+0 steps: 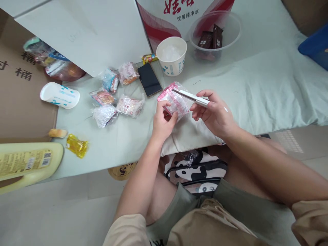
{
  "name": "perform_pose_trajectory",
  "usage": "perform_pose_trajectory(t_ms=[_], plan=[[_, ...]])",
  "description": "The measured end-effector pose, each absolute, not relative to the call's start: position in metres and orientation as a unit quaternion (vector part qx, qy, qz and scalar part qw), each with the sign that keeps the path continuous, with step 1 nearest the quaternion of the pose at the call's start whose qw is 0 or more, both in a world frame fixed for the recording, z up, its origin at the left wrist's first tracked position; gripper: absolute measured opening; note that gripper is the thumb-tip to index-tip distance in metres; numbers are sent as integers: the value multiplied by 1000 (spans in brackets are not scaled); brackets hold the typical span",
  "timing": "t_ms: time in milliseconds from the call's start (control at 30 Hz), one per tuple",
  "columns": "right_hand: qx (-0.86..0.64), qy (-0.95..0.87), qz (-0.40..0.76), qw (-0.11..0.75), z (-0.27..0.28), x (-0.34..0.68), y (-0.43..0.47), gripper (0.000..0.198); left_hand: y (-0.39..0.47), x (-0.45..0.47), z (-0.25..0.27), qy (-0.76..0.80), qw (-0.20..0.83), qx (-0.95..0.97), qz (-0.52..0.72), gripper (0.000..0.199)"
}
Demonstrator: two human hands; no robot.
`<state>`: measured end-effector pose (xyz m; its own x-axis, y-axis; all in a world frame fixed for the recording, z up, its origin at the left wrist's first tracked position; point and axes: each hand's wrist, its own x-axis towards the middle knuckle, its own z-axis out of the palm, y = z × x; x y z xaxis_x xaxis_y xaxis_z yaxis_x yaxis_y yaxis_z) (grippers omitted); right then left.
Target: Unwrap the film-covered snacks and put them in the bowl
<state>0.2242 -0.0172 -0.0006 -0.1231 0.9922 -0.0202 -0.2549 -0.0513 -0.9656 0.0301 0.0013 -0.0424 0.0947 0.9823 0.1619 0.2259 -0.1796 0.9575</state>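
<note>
Left hand [163,123] pinches pink packet [177,102], lying at hand's one o'clock. Right hand [217,116] grips white cutter [195,98], pointing toward ten o'clock, blade [176,91] over packet; contact unclear.

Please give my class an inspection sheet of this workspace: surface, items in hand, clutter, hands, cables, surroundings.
Surface: pale green cloth, wrinkled.
Job's things: pink-and-clear packet; white cutter.
Clutter: dark phone; upright paper cup; paper cup on its side; wrapped snacks; clear bowl.
Left hand: fingers hold the packet.
Right hand: holds the cutter, tip over the packet.
Cables: nothing seen.
Surroundings: yellow jug; brown carton.
</note>
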Motion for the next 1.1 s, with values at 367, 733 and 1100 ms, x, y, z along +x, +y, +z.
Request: perform_pose_trajectory(t_ms=[367,733,1100], plan=[[-393,-474,617,489,-13,215,-15,33,7,27,-35,485,389,582,524,49],[-404,-503,614,454,-5,214,-18,30,24,2,-40,530,333,494,603,56],[-559,-614,329,451,-10,247,1,31,18,3,-42,501,378,513,585,89]])
